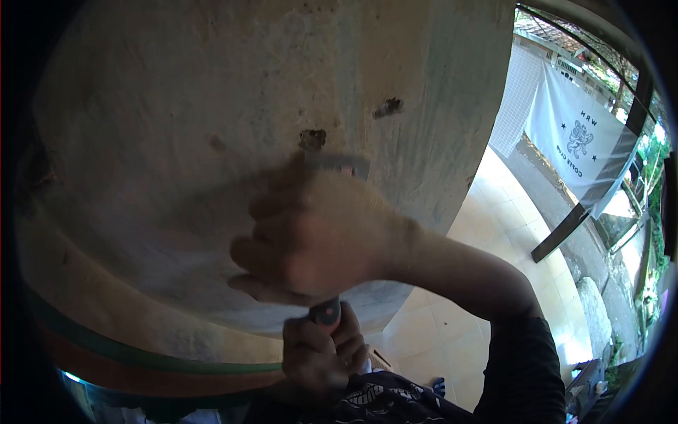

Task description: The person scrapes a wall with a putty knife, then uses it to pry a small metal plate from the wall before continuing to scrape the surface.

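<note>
A flat-bladed scraper [325, 313] with a black and orange handle is held upright in front of a worn wall [233, 78]. Its wide grey blade shows just above my right hand [314, 237], close to the wall surface. That hand is blurred, its fingers curled round the upper part of the tool, hiding the middle of it. Lower down, my left hand [316, 357] is closed round the handle near its end. A dark chipped hole [312, 139] lies just above the blade, and a second hole [388, 107] sits up and to the right.
The wall ends at an edge on the right, beyond which lies a pale tiled floor [487, 219]. A white printed banner [575, 134] hangs outside near a dark post [560, 233]. Green and brown bands [162, 364] run along the lower left.
</note>
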